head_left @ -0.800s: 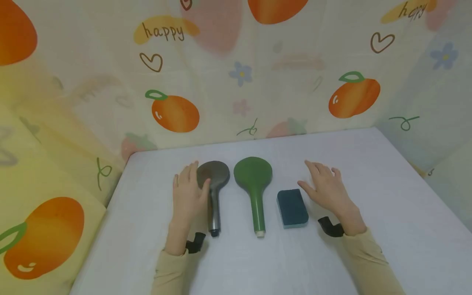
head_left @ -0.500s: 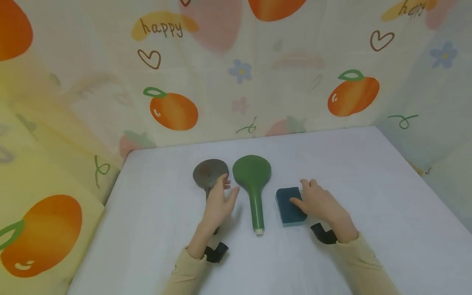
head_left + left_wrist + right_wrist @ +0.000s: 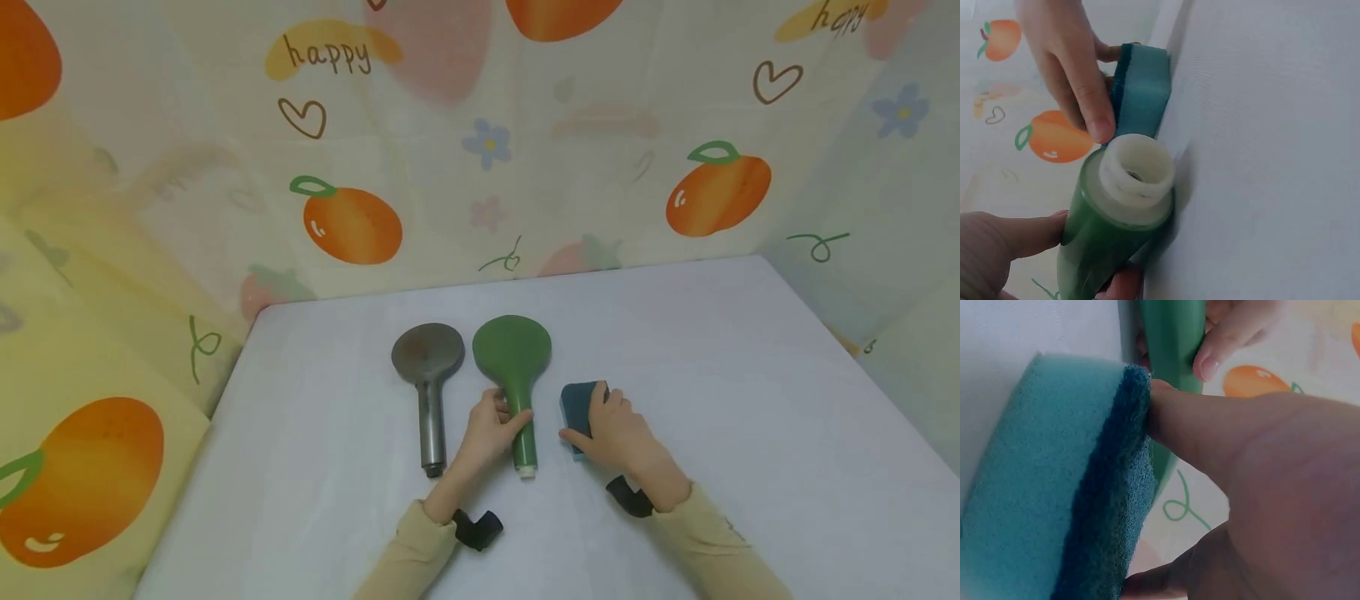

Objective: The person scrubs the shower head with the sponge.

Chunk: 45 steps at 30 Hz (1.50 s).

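Head view shows a green shower head point(image 3: 514, 360) lying on a white counter point(image 3: 300, 467), its round head pointing away from the person and its handle toward them; the left hand point(image 3: 491, 429) is at that handle, its fingers grasping it, thumb along one side and the others around the opposite side; to the right of the green shower head and near its handle is a blue sponge point(image 3: 577, 407), dark layer upward; the right hand point(image 3: 618, 433) grips this sponge, thumb at the edge facing the green shower head and fingers over the far side; whether the sponge touches the counter I cannot tell. To the left of the green shower head, just beside it, lies a grey shower head point(image 3: 430, 375), roughly parallel; the left forearm in its beige sleeve point(image 3: 416, 546) comes in from below. Left wrist view shows the white neck point(image 3: 1138, 172), hollow, at the handle end of the green shower head; beyond the green shower head hangs a cloth point(image 3: 592, 183) printed with orange fruit, hearts and flowers.
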Tool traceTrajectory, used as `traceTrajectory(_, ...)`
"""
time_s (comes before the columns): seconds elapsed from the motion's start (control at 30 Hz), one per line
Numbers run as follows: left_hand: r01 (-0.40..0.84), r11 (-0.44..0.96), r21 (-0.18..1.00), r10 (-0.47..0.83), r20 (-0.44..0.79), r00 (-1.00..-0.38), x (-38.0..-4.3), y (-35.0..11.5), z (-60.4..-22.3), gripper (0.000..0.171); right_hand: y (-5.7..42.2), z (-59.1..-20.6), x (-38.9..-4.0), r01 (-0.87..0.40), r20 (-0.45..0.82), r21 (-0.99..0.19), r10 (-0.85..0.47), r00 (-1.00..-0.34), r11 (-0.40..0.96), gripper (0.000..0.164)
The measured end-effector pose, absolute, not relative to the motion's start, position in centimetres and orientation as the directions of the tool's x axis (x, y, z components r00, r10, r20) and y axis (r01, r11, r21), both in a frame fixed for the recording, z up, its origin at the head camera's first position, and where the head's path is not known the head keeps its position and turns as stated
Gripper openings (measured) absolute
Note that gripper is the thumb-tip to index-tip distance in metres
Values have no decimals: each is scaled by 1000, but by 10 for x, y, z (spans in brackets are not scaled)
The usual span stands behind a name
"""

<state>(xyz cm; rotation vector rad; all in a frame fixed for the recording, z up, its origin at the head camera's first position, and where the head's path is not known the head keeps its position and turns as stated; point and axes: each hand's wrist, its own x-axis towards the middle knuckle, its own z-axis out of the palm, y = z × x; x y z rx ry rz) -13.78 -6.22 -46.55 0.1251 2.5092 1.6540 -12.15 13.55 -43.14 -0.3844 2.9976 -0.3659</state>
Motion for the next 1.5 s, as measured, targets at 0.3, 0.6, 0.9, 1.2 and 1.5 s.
traceTrajectory(0.3,-222,146,964,57,-232,-971,-146,-66,-473,55,131,-434,-123,-188,-104,-306,-229,-968,933,84)
traceTrajectory(0.6,-299,-72,951,216,-278,-936,-150,-79,-471,41,137,-423,-130,-142,-45,-354,-169,-985,924,81)
traceTrajectory(0.9,-236,-201,951,305,-168,-937,-146,-77,-471,47,123,-414,-143,-581,594,-267,-344,-728,768,60)
traceTrajectory(1.2,42,-48,998,383,57,-922,-130,-69,-440,48,94,-396,-168,-814,697,-44,-565,-441,580,37)
traceTrajectory(1.5,87,-42,995,448,97,-889,-121,-61,-434,39,111,-358,-215,-655,778,-233,-266,-569,719,40)
